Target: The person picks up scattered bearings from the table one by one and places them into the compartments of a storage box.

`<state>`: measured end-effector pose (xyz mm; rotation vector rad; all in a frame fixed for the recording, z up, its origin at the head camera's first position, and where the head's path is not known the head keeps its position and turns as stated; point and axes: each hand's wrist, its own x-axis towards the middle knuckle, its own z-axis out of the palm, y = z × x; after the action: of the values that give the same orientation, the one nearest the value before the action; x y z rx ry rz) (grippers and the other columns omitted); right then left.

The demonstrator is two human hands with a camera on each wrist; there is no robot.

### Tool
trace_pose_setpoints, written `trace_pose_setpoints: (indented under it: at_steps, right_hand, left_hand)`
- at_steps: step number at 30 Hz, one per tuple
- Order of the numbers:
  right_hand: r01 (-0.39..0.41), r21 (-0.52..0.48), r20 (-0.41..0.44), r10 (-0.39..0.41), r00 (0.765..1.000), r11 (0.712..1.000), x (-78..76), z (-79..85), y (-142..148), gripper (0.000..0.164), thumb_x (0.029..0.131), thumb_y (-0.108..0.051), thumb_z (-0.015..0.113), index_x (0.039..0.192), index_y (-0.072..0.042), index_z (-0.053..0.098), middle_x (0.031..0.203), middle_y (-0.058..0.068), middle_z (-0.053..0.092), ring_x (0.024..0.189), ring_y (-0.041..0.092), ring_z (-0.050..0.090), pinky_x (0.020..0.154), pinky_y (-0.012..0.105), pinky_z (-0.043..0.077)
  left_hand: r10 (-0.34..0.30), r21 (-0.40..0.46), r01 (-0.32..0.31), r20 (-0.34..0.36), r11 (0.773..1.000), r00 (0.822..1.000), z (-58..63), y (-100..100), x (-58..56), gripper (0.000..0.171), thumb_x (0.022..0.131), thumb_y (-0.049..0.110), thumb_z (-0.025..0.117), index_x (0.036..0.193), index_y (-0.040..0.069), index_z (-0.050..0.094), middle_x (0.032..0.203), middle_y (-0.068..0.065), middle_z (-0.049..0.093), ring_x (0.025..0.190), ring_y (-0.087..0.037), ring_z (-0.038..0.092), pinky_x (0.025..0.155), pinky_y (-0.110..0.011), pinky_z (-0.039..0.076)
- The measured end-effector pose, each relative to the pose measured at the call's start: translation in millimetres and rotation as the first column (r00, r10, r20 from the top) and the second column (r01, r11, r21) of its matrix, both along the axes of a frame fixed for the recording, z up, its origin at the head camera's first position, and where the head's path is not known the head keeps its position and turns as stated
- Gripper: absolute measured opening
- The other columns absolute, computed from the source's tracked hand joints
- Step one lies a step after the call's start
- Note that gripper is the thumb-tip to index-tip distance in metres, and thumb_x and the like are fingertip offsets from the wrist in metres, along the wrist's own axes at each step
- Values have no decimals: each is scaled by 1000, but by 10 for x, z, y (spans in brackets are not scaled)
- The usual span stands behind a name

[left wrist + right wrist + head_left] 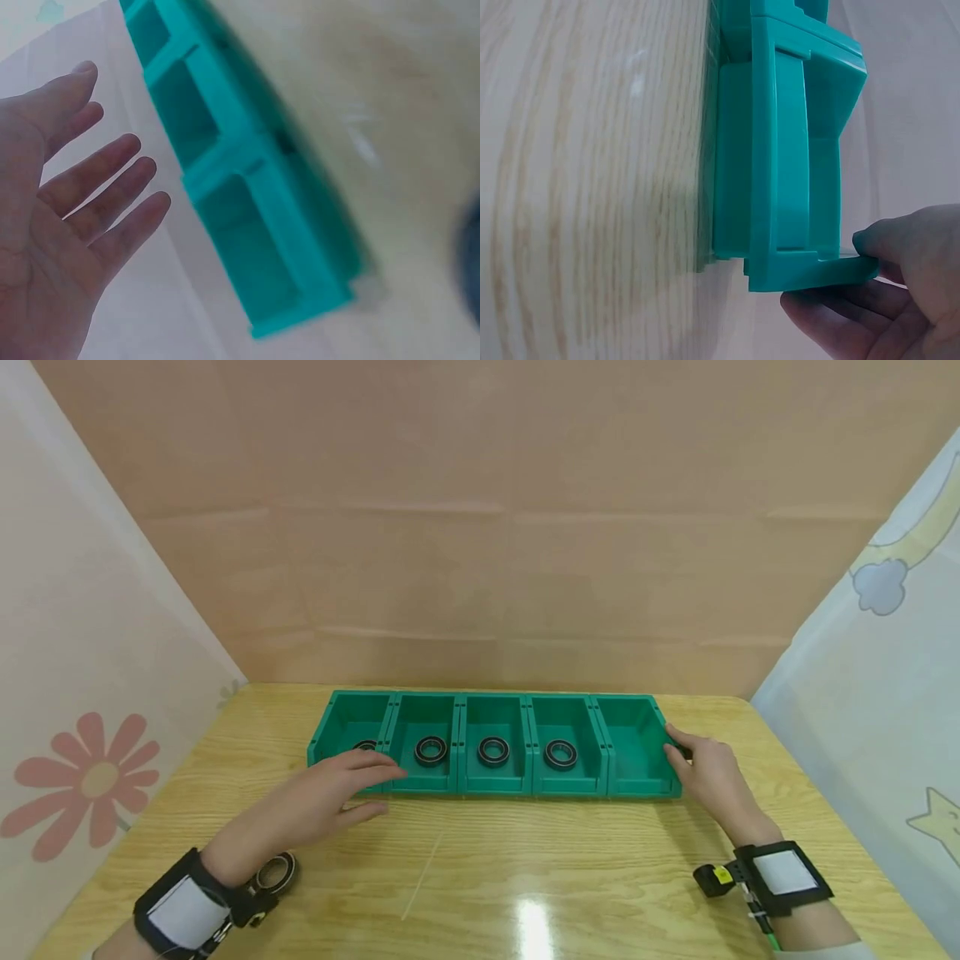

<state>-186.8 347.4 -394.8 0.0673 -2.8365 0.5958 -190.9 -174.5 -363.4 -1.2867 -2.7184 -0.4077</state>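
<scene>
A row of joined green bins [495,785] stands on the wooden table. Black-rimmed ring bearings lie in several of them: one [431,751] in the second bin from the left, one [493,752] in the middle bin and one [560,755] to its right. Partly behind my left hand [330,793], a bearing [365,745] shows in the leftmost bin. That hand hovers at the row's front left, fingers extended and holding nothing. My right hand [712,772] pinches the outer side wall of the rightmost bin [810,277], thumb inside and fingers outside.
Another bearing [276,872] lies on the table [585,860] beside my left wrist, partly covered by the wrist camera. A brown paper backdrop [480,568] rises behind the bins, with patterned cloth [90,635] on both sides.
</scene>
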Motion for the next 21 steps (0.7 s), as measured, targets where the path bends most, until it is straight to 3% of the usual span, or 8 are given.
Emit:
trace_pose_setpoints:
  at_steps: [2, 6, 12, 17, 21]
  right_hand:
    - [-6, -5, 0, 6, 1000, 1000, 2, 2, 5, 45, 103, -16, 51, 142, 5, 48, 64, 12, 61, 50, 12, 40, 43, 25, 32]
    - [-8, -20, 11, 8, 1000, 1000, 10, 11, 7, 45, 104, -18, 49, 143, 5, 46, 74, 16, 65, 49, 12, 39, 44, 25, 32]
    - [-9, -40, 22, 10, 1000, 999, 18, 10, 26, 45, 106, -20, 44, 145, 4, 45, 71, 13, 60, 46, 13, 34, 44, 26, 33]
    - [-10, -49, 48, 13, 999, 999, 18, 3, 46, 46, 107, -22, 41, 146, 3, 44, 55, 4, 45, 42, 13, 30, 42, 27, 32]
    - [-17, -47, 48, 20, 999, 999, 4, 4, 56, 45, 107, -22, 40, 146, 2, 44, 53, 2, 42, 41, 12, 30, 42, 26, 32]
  left_hand:
    - [44, 0, -44, 32, 999, 999, -68, -111, 96, 41, 93, 31, 69, 132, 23, 62, 129, 5, 62, 120, -21, 60, 95, -41, 56]
    - [104, -3, -104, 53, 995, 993, -214, -325, 240, 41, 93, 31, 69, 131, 21, 63, 128, 5, 62, 117, -20, 61, 93, -42, 56]
    - [165, 1, -165, -27, 986, 986, -399, -573, 373, 44, 87, 29, 76, 128, 19, 66, 126, 0, 64, 113, -22, 63, 88, -41, 58]
    - [252, -68, -250, 25, 966, 967, -515, -708, 439, 48, 87, 37, 75, 132, 23, 63, 130, -3, 62, 117, -24, 61, 89, -43, 57]
    - [281, -80, -277, 48, 958, 959, -584, -767, 481, 49, 86, 39, 75, 131, 23, 63, 130, -6, 61, 116, -26, 61, 89, -43, 57]
